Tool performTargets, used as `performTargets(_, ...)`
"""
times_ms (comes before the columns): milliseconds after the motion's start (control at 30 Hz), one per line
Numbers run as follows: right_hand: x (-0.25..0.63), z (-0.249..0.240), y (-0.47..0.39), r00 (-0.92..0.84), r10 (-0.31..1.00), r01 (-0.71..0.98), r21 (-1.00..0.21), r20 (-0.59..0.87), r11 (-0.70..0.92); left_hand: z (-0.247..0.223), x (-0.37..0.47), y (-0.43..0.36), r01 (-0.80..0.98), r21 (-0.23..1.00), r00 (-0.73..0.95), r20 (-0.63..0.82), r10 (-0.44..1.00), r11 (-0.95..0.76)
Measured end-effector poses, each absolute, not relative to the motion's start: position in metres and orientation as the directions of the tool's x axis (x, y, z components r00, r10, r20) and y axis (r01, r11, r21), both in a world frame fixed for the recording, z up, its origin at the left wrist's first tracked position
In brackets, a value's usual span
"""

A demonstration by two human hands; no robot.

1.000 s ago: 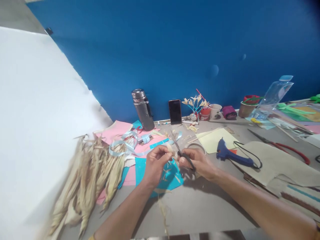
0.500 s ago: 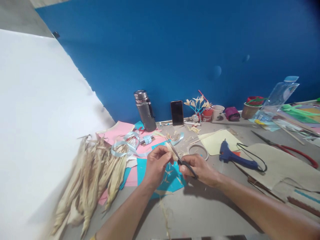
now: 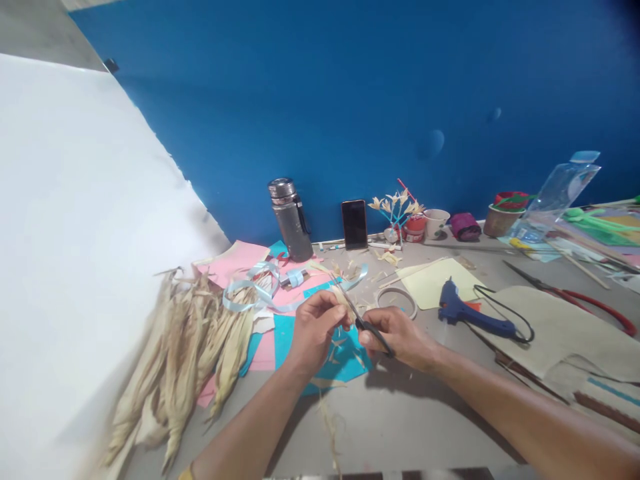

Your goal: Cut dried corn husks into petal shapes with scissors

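My left hand (image 3: 313, 328) pinches a small pale strip of dried corn husk (image 3: 341, 296) above a teal paper sheet (image 3: 345, 357). My right hand (image 3: 400, 337) grips small black-handled scissors (image 3: 361, 319), whose blades point up and left against the husk strip. Both hands hover close together over the grey table (image 3: 400, 420). Small husk scraps lie on the teal sheet under them.
A pile of dried corn husks (image 3: 185, 350) lies at left beside a white board (image 3: 65, 253). A blue glue gun (image 3: 467, 313), tape ring (image 3: 397, 300), yellow paper (image 3: 433, 281), water bottle (image 3: 290, 219), phone (image 3: 353, 224), husk flowers (image 3: 395, 207), cups and large red-handled scissors (image 3: 575, 297) lie around.
The hands have shifted slightly and the scissor blades have worked along the husk strip. The camera view has drifted a little.
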State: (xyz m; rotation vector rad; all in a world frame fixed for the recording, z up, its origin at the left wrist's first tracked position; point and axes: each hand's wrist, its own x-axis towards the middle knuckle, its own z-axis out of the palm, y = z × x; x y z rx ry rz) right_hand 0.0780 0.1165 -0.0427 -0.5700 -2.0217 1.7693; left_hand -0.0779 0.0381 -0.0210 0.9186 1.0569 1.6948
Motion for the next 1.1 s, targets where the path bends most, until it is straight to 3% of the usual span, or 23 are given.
performTargets(433, 0.078, -0.040, 0.114, -0.822, 0.569, 0.068, -0.987, 0.029, 0.149, -0.022, -0.079, 0.039, -0.301, 0.935, -0.319, 0.086, 0.944, -0.187)
performTargets(600, 0.074, -0.040, 0.114, -0.789, 0.614, 0.075, -0.994, -0.010, 0.081, -0.021, -0.080, 0.038, -0.333, 0.927, -0.305, 0.069, 0.950, -0.175)
performTargets(767, 0.070, -0.039, 0.115, -0.647, 0.763, -0.062, -0.997, 0.012, -0.036, -0.025, -0.079, 0.039, -0.354, 0.919, -0.310, 0.059, 0.949, -0.172)
performTargets(867, 0.070, -0.037, 0.116, -0.631, 0.775, -0.138, -0.987, 0.028, -0.077, -0.027, -0.076, 0.040, -0.350, 0.925, -0.309, 0.034, 0.951, -0.147)
performTargets(1100, 0.076, -0.032, 0.117, -0.656, 0.753, -0.085, -0.996, 0.062, 0.008, -0.029, -0.077, 0.040, -0.389, 0.920, -0.199, -0.032, 0.979, -0.049)
